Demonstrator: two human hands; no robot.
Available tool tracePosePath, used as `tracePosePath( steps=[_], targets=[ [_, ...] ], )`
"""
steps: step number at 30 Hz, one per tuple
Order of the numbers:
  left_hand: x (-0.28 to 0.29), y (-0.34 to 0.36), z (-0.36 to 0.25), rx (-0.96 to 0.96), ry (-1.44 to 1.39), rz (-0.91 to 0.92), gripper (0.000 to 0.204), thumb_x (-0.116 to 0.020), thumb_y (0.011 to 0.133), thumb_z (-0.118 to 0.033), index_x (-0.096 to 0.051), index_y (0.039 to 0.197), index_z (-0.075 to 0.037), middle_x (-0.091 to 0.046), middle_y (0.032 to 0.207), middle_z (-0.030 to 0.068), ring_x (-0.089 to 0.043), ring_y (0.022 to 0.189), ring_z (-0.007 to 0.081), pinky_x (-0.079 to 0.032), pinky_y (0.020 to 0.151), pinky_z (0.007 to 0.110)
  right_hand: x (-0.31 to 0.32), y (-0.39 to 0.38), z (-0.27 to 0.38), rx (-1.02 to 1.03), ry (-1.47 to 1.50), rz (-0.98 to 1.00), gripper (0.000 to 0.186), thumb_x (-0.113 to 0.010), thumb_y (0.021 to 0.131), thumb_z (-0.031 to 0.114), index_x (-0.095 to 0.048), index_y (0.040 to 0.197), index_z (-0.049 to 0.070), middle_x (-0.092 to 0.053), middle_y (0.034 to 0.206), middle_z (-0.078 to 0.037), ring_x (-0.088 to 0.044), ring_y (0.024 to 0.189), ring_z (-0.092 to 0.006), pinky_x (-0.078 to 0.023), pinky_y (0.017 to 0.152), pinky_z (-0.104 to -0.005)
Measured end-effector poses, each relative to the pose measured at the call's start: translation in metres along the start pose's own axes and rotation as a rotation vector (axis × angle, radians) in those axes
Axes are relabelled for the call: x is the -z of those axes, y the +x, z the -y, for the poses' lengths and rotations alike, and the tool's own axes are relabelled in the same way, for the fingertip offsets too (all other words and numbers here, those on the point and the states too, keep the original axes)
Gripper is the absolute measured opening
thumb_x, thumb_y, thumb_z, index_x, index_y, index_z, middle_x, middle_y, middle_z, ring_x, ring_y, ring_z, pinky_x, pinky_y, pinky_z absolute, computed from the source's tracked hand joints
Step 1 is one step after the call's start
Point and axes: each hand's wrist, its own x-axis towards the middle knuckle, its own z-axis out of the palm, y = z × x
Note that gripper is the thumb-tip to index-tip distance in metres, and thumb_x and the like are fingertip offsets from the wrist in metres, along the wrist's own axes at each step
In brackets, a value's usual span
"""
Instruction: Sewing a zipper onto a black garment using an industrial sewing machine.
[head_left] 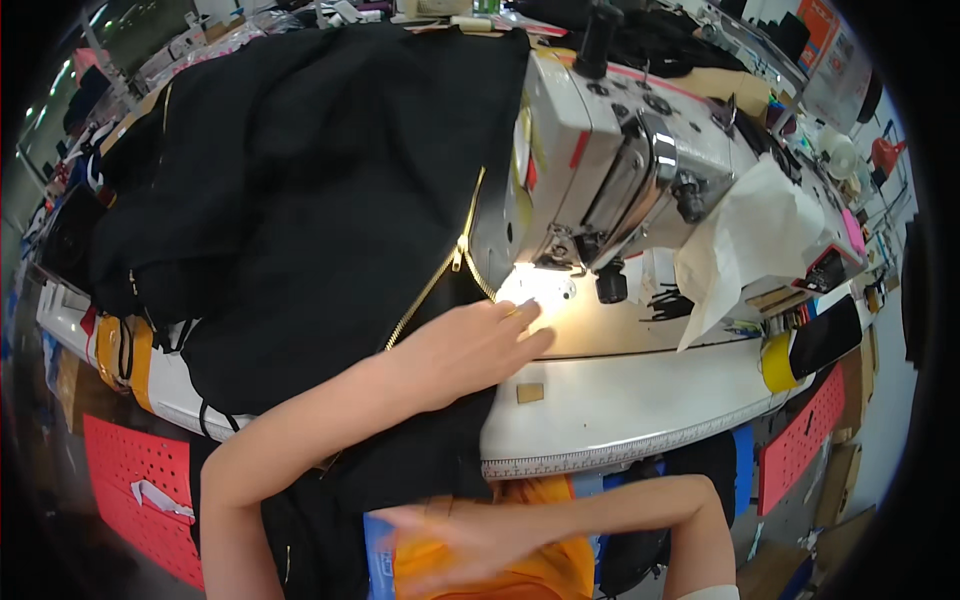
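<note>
A black garment with an open gold zipper is spread over the left of the sewing table and hangs off its front edge. My left hand lies across the garment's right edge beside the zipper, fingers stretched apart toward the lit needle plate. The grey sewing machine stands just beyond those fingertips. Lower down, my right hand is in front of my orange clothing, below the table's edge. Motion smears its fingers, so whether it holds anything cannot be made out.
A measuring tape runs along the table's front edge. White cloth drapes over the machine's right side, near a roll of yellow tape. A small tan piece sits on the tabletop. Red perforated panels flank the table below.
</note>
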Motion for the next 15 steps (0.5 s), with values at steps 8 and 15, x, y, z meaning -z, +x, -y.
tracePosePath(
  steps=[8, 15],
  targets=[
    [0.001, -0.020, -0.003, 0.088, -0.092, 0.079, 0.043, -0.051, 0.082, -0.004, -0.049, 0.125, 0.000, -0.052, 0.125, 0.0134, -0.054, 0.105, 0.0273, -0.045, 0.090, 0.035, 0.084, -0.087, 0.042, -0.076, -0.906, -0.474, 0.042, -0.064, 0.086, 0.024, -0.057, 0.127, 0.013, -0.055, 0.132, -0.004, -0.056, 0.116, -0.0195, -0.048, 0.091, -0.0287],
    [-0.011, -0.040, -0.047, 0.473, -0.089, -0.006, 0.050, -0.054, 0.085, -0.005, -0.046, 0.134, -0.004, -0.042, 0.141, 0.0103, -0.040, 0.131, 0.0306, -0.031, 0.109, 0.048, 0.087, -0.075, -0.002, 0.221, -1.455, -0.470, 0.041, -0.065, 0.082, 0.024, -0.060, 0.120, 0.006, -0.057, 0.126, -0.005, -0.056, 0.114, -0.0181, -0.043, 0.094, -0.0329]
  ],
)
